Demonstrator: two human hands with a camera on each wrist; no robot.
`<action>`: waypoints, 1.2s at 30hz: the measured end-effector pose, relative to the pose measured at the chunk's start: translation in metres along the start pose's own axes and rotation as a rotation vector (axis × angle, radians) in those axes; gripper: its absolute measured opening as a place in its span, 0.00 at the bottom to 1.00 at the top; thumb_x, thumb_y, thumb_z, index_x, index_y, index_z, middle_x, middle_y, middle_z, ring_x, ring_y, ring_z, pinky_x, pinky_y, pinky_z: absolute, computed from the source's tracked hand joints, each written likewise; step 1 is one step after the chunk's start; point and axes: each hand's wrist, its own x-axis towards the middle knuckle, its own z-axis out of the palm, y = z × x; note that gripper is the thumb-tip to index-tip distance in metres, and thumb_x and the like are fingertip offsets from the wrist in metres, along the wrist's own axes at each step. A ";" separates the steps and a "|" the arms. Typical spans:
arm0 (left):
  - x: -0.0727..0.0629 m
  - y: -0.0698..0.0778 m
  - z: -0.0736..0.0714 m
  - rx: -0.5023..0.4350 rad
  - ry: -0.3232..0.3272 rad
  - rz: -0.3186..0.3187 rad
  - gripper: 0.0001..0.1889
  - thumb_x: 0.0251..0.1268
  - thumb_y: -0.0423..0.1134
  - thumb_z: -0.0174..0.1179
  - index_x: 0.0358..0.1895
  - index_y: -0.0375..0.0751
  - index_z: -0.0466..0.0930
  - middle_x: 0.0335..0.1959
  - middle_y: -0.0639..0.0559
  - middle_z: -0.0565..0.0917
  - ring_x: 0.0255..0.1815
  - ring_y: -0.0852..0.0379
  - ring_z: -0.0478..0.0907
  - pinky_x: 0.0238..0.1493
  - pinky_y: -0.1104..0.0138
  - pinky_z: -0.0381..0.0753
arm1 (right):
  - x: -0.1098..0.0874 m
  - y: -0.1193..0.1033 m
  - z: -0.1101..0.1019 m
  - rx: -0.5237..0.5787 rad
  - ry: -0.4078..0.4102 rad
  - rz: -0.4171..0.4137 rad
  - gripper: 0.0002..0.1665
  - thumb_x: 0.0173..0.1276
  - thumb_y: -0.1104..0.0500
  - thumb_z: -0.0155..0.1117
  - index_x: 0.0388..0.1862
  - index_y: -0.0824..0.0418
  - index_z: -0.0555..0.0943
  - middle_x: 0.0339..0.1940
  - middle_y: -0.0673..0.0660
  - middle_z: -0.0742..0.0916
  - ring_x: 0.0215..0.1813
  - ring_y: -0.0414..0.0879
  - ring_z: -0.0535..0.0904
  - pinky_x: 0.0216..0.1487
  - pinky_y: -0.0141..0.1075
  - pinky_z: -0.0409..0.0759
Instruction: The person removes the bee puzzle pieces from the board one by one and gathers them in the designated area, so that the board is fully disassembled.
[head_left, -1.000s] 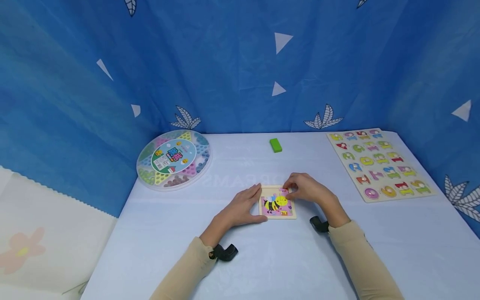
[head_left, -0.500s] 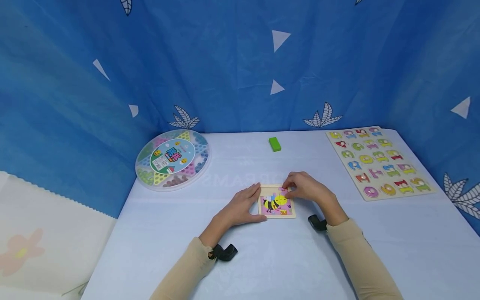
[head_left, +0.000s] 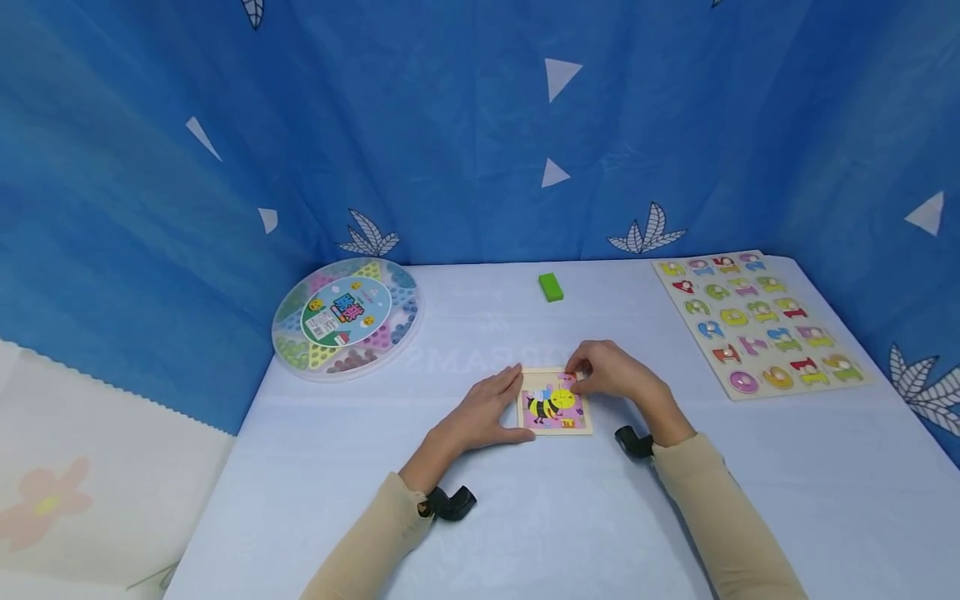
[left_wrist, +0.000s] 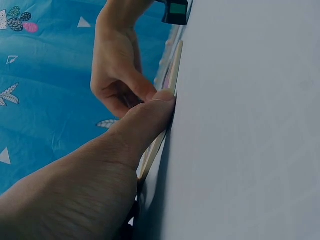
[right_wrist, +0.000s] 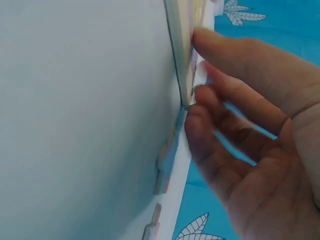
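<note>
A small square bee puzzle [head_left: 551,408] in a pale wooden frame lies on the table between my hands. Its pieces show a yellow and black bee on pink, and bare wood shows at the upper left. My left hand [head_left: 480,412] rests along the frame's left side, fingers fairly straight toward the top corner, thumb [left_wrist: 162,102] on the near edge. At the upper right corner, my right hand [head_left: 611,371] has curled fingers, with thumb and forefinger pinching at a pink puzzle piece mostly hidden beneath them. In the right wrist view the right thumb [right_wrist: 215,45] touches the puzzle's surface.
A round Chinese checkers set [head_left: 347,319] lies at the back left. Beyond the puzzle is a green block [head_left: 551,287]. A number puzzle board [head_left: 757,329] with colourful knobbed pieces sits at the right. Blue patterned cloth [head_left: 480,133] hangs behind the table.
Both hands stay at the puzzle frame. The right hand's fingers shift very slightly at the upper right corner; the head view drifts a little.
</note>
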 end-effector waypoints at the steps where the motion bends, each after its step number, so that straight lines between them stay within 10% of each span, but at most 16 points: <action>1: 0.000 0.000 0.000 0.000 0.000 0.001 0.53 0.59 0.66 0.60 0.79 0.42 0.45 0.82 0.52 0.44 0.82 0.54 0.43 0.78 0.55 0.52 | 0.000 0.000 0.000 -0.012 0.004 0.002 0.13 0.55 0.58 0.77 0.39 0.57 0.87 0.36 0.53 0.83 0.40 0.46 0.74 0.43 0.35 0.77; 36: 0.001 -0.004 0.000 -0.001 0.002 0.012 0.54 0.59 0.66 0.61 0.79 0.42 0.43 0.82 0.51 0.43 0.82 0.54 0.42 0.78 0.55 0.51 | -0.001 -0.009 -0.001 -0.013 -0.007 0.036 0.19 0.53 0.59 0.78 0.45 0.59 0.85 0.36 0.53 0.84 0.40 0.47 0.75 0.45 0.35 0.79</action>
